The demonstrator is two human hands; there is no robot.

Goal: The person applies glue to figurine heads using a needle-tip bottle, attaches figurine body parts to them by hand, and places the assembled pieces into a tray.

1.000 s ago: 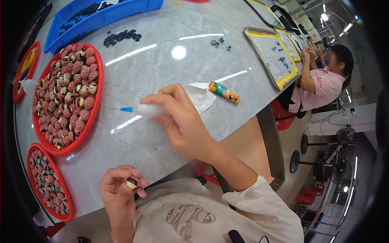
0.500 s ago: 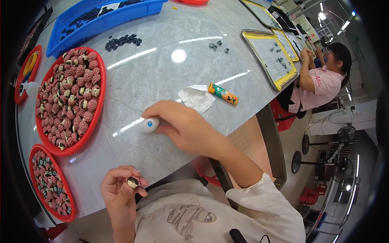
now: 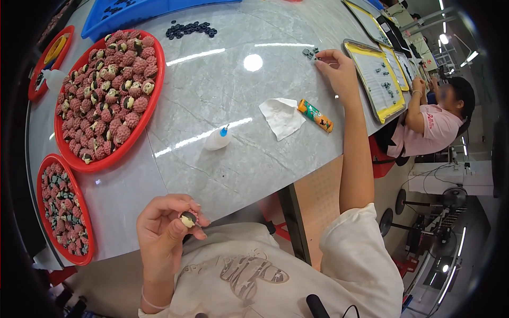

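Note:
Near the table's front edge, my left hand [image 3: 165, 225] pinches a small pink, black and cream figure piece [image 3: 187, 219] between thumb and fingers. Stretched out to the far right, my right hand [image 3: 339, 74] has thumb and forefinger closed around a small grey-green piece beside a few similar grey-green pieces [image 3: 308, 53]; the fingertips mostly hide it. Between the hands, a squeeze bottle [image 3: 216, 141], white with a blue tip, stands on the table. A crumpled white tissue [image 3: 283, 119] lies near my right forearm, touching an orange and green tube [image 3: 316, 115].
At left, a large red tray [image 3: 155, 100] holds many pink pieces; a smaller red tray [image 3: 87, 233] holds pink and grey-green ones. Dark rings [image 3: 191, 29] lie near a blue bin [image 3: 146, 15]. Yellow-edged trays [image 3: 379, 85] line the right, where a co-worker [image 3: 440, 119] sits.
My right hand has let go of the squeeze bottle, leaving it standing, and has reached far right to the grey-green pieces. My left hand still holds the figure piece. The whole view has shifted.

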